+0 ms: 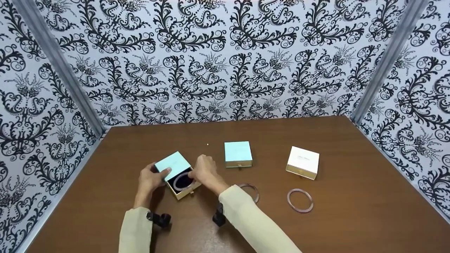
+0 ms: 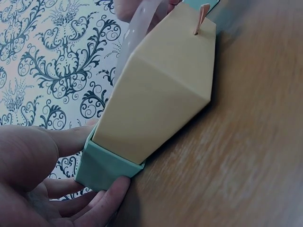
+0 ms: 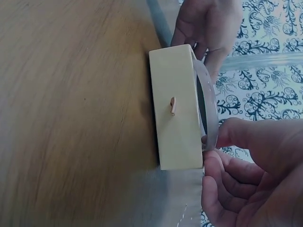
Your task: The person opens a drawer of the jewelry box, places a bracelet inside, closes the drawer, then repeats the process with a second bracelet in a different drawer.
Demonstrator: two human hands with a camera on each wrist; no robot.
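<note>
On the table at left, a turquoise gift box (image 1: 173,163) has its cream drawer (image 2: 156,90) slid partly out, showing a dark lining. My left hand (image 1: 147,181) grips the turquoise sleeve, thumb on top and fingers at the side. A pale, translucent bangle (image 3: 211,106) lies tilted over the drawer, part of it standing above the drawer's edge. My right hand (image 1: 205,172) pinches that bangle by its far right side, between thumb and fingers. A small tan pull tab (image 3: 173,106) sticks out from the drawer front.
A second turquoise box (image 1: 238,151) stands at the middle, closed, and a white box (image 1: 304,159) is to its right. One bangle (image 1: 289,200) lies in front of the white box. Another bangle (image 1: 257,193) is partly hidden by my right sleeve. Patterned walls surround the table.
</note>
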